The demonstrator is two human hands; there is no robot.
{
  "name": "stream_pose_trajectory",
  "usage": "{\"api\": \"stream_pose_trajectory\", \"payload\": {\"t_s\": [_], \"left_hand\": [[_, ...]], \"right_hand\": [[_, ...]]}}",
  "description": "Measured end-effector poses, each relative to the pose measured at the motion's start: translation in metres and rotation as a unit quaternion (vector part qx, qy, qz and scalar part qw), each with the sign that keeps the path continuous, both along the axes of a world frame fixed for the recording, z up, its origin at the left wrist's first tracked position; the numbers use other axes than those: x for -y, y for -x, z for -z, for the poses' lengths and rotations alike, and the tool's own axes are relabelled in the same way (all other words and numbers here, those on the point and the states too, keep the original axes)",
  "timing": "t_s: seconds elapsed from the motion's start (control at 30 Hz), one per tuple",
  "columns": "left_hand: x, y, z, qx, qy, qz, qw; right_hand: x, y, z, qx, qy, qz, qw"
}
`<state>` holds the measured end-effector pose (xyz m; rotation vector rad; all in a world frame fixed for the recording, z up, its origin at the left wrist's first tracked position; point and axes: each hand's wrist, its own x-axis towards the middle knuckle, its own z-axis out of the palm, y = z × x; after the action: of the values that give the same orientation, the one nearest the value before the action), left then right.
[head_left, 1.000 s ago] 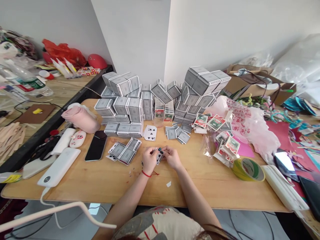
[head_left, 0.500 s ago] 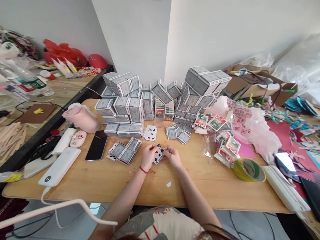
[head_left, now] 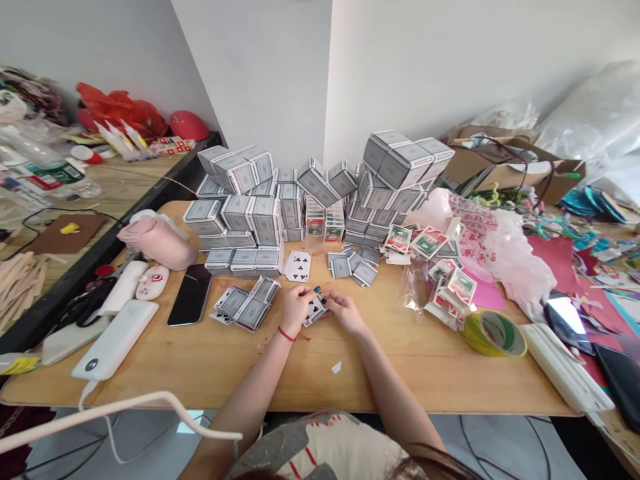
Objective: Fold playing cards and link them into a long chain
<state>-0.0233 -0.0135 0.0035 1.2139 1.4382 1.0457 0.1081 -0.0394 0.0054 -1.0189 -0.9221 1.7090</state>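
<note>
In the head view, a playing card point(head_left: 312, 311) with black clubs is held between two hands, midway along the table point(head_left: 320, 390) and nearer its near edge than its far edge. The card's left side is grasped by the bent fingers of the left hand point(head_left: 296, 305), and its upper right side is pinched by the thumb and fingers of the right hand point(head_left: 344, 312); whether the card is touched by the tabletop below cannot be told. A red string point(head_left: 287, 333) is worn on the left wrist. Between the hands and the near edge, a white paper scrap point(head_left: 337, 367) is seen. Left of the left hand, a cluster of folded cards point(head_left: 247, 308) is placed, and beyond the hands a face-up card point(head_left: 299, 267) is laid beside a few loose grey-backed cards point(head_left: 353, 266). Along the far edge, grey card blocks point(head_left: 243, 213) are stacked in tall piles. Toward the left edge, a black phone point(head_left: 189, 295) and a white power bank point(head_left: 116, 340) are set down, the latter near the near left corner. Toward the right edge, opened card boxes point(head_left: 459, 288) are heaped near a roll of yellow tape point(head_left: 495, 333).
</note>
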Motion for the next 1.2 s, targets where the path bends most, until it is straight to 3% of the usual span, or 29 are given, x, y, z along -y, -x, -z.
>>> {"api": "stream_pose_trajectory", "payload": {"t_s": [0.1, 0.2, 0.3, 0.53, 0.67, 0.83, 0.93, 1.2], "left_hand": [[-0.003, -0.001, -0.003, 0.049, 0.056, -0.013, 0.997], [-0.007, 0.001, -0.007, 0.084, 0.09, 0.013, 0.992], [-0.01, 0.005, -0.01, 0.102, 0.074, 0.045, 0.991], [-0.002, 0.011, -0.007, 0.122, 0.025, 0.033, 0.992], [0.005, 0.014, -0.003, 0.113, 0.002, -0.007, 0.994], [0.004, 0.016, -0.004, 0.042, -0.013, 0.067, 0.997], [0.001, 0.014, -0.006, 0.03, -0.036, 0.059, 0.997], [-0.003, 0.001, -0.008, 0.021, -0.057, 0.043, 0.997]], "right_hand": [[0.001, -0.003, 0.0, -0.018, -0.017, -0.025, 0.999], [0.003, -0.003, 0.001, -0.022, -0.03, -0.029, 0.999], [0.003, -0.001, 0.004, -0.004, -0.027, 0.017, 0.999], [-0.001, 0.005, 0.013, -0.012, -0.029, 0.15, 0.988], [-0.001, 0.005, 0.014, 0.031, -0.045, 0.149, 0.987], [0.001, 0.003, 0.015, 0.085, -0.061, 0.141, 0.984], [0.001, 0.003, 0.015, 0.11, -0.075, 0.117, 0.984], [0.001, 0.003, 0.006, 0.027, -0.041, 0.065, 0.997]]}}
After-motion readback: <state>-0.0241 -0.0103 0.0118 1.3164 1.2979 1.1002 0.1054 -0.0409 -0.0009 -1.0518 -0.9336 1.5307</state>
